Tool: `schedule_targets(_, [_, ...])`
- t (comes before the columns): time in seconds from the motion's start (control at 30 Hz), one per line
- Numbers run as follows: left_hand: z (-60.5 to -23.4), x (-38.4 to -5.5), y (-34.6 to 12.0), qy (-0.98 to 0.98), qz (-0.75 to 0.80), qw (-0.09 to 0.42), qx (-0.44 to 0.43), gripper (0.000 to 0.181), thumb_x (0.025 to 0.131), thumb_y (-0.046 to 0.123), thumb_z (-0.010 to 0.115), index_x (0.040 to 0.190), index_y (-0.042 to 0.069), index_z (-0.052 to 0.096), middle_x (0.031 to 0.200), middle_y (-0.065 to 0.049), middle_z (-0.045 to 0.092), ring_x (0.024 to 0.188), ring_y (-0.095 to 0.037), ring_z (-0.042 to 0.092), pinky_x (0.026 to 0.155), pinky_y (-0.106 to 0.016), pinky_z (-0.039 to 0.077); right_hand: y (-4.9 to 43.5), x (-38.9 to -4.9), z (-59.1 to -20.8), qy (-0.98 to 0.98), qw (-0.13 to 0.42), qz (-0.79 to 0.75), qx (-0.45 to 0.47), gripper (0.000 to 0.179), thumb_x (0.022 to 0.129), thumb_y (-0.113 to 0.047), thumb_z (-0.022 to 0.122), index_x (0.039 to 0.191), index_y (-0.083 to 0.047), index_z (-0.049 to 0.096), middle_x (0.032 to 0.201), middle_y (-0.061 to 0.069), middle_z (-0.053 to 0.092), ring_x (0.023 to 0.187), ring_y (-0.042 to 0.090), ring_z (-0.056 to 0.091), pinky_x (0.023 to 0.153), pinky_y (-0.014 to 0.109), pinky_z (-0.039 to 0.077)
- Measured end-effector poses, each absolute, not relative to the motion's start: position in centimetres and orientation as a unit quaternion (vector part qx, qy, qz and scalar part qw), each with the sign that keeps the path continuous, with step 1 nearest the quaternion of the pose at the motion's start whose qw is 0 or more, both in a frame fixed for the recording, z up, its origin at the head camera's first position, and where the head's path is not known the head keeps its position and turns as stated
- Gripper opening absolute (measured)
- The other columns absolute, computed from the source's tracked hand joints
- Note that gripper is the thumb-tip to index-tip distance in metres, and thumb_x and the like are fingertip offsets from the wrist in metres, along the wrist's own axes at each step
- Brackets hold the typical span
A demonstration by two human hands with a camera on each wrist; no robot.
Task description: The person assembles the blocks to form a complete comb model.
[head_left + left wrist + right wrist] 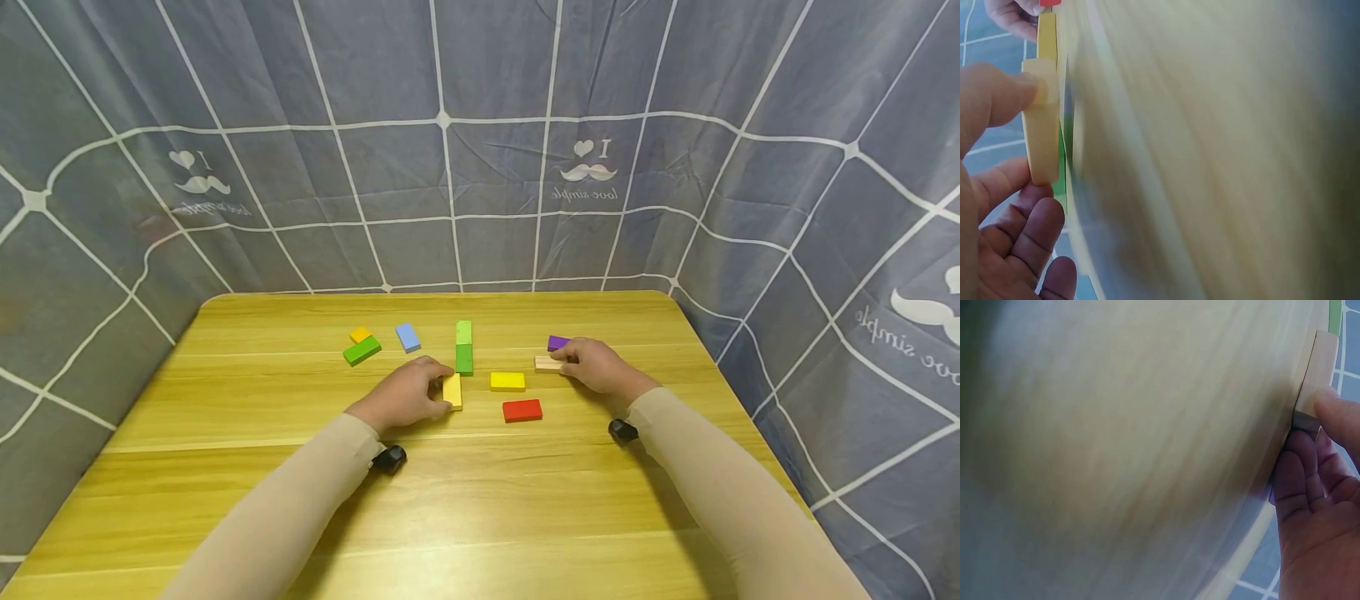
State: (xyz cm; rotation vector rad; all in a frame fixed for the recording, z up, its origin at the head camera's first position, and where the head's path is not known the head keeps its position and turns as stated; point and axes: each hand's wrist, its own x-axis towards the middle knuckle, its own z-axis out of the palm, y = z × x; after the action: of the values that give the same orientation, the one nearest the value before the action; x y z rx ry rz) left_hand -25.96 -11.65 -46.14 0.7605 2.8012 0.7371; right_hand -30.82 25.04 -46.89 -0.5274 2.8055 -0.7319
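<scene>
My left hand pinches a pale yellow block between thumb and fingers, just below the near end of a line of two green blocks. In the left wrist view the thumb presses one end of this pale yellow block and a fingertip the other. On the right, my right hand grips the right end of a plain wooden block. The right wrist view shows the thumb against that wooden block, with fingers curled at its end. A purple block, partly covered by the right hand, lies just behind.
Between the hands lie a yellow block and a red block. Farther left are a blue block, a green block and an orange block touching or nearly touching it. A grey curtain hangs behind the wooden table.
</scene>
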Motion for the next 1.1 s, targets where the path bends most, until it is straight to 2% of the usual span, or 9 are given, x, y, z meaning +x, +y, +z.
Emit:
schedule_targets(0.07, [-46.1, -25.9, -11.3, 0.933, 0.244, 0.074, 0.255, 0.061, 0.088, 0.025, 0.083, 0.141, 0.002, 0.064, 0.125, -0.006, 0.066, 0.100, -0.016, 0.058, 0.096, -0.038, 0.053, 25.1, -30.8, -46.9, 0.948, 0.097, -0.247, -0.178, 0.036, 0.104, -0.014, 0.066, 0.139, -0.007, 0.069, 0.137, 0.018, 0.068, 0.120, 0.029, 0.062, 0.097, 0.044, 0.050])
schedule_targets(0.17, [-46.1, -25.8, -10.9, 0.934, 0.240, 0.076, 0.255, 0.060, 0.089, 0.026, 0.082, 0.141, 0.003, 0.064, 0.127, -0.006, 0.066, 0.101, -0.017, 0.058, 0.097, -0.039, 0.053, 25.1, -30.9, -46.9, 0.948, 0.097, -0.245, -0.181, 0.036, 0.104, -0.013, 0.066, 0.139, -0.007, 0.069, 0.137, 0.019, 0.068, 0.121, 0.030, 0.062, 0.097, 0.044, 0.050])
schedule_targets(0.43, [-46.1, -25.8, -10.1, 0.934, 0.237, 0.079, 0.255, 0.059, 0.090, 0.025, 0.083, 0.141, 0.003, 0.064, 0.134, -0.009, 0.066, 0.111, -0.021, 0.061, 0.106, -0.043, 0.052, 25.0, -31.1, -46.9, 0.948, 0.100, -0.246, -0.178, 0.035, 0.103, -0.013, 0.067, 0.138, -0.007, 0.070, 0.130, 0.016, 0.071, 0.108, 0.026, 0.058, 0.090, 0.039, 0.045])
schedule_targets(0.53, [-46.2, -25.9, -10.0, 0.934, 0.234, 0.077, 0.258, 0.059, 0.091, 0.026, 0.082, 0.141, 0.002, 0.064, 0.134, -0.009, 0.066, 0.110, -0.021, 0.060, 0.104, -0.042, 0.052, 25.0, -31.1, -46.9, 0.948, 0.099, -0.244, -0.180, 0.035, 0.103, -0.013, 0.067, 0.138, -0.007, 0.070, 0.128, 0.015, 0.071, 0.104, 0.025, 0.057, 0.088, 0.038, 0.045])
schedule_targets(0.77, [-46.4, -26.0, -9.8, 0.938, 0.221, 0.082, 0.253, 0.060, 0.094, 0.031, 0.080, 0.145, 0.006, 0.063, 0.134, -0.008, 0.063, 0.105, -0.018, 0.058, 0.100, -0.039, 0.052, 25.1, -31.0, -46.8, 0.947, 0.100, -0.247, -0.178, 0.036, 0.103, -0.013, 0.068, 0.138, -0.007, 0.070, 0.107, 0.008, 0.071, 0.098, 0.023, 0.055, 0.084, 0.036, 0.043])
schedule_targets(1.0, [-46.3, -26.0, -9.6, 0.940, 0.219, 0.084, 0.247, 0.060, 0.094, 0.033, 0.079, 0.146, 0.007, 0.063, 0.136, -0.008, 0.062, 0.101, -0.019, 0.055, 0.094, -0.037, 0.050, 25.1, -31.0, -46.9, 0.947, 0.099, -0.252, -0.173, 0.035, 0.102, -0.012, 0.068, 0.137, -0.006, 0.070, 0.112, 0.010, 0.072, 0.104, 0.024, 0.057, 0.086, 0.038, 0.044])
schedule_targets(1.1, [-46.3, -25.9, -9.6, 0.941, 0.219, 0.084, 0.245, 0.059, 0.094, 0.033, 0.079, 0.145, 0.008, 0.063, 0.133, -0.008, 0.062, 0.100, -0.018, 0.054, 0.092, -0.036, 0.049, 25.1, -31.0, -46.9, 0.947, 0.100, -0.252, -0.174, 0.036, 0.102, -0.013, 0.069, 0.137, -0.007, 0.070, 0.108, 0.009, 0.072, 0.102, 0.024, 0.057, 0.086, 0.037, 0.044])
